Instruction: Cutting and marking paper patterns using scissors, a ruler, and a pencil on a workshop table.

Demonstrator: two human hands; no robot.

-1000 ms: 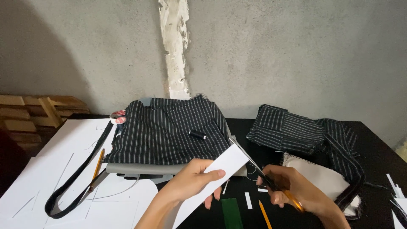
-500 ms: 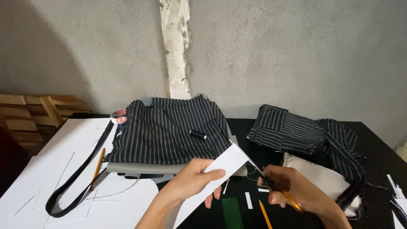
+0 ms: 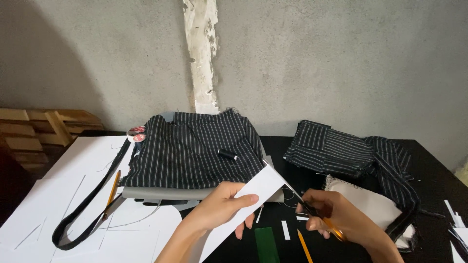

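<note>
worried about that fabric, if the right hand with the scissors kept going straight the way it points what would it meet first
The right hand points its scissors up-left at the white paper strip held by the left hand. Beyond lies the striped fabric, though depth is unclear.

The left hand (image 3: 222, 207) is held out from the bottom edge toward 1 o'clock. Its thumb is laid flat on top, pointed to 3 o'clock, and its fingers are curled underneath in a pinch. The right hand (image 3: 336, 219) is brought in from 5 o'clock. Its fingers are bent and closed tight, with the knuckles turned up. The two hands are kept near each other, not touching.
</note>
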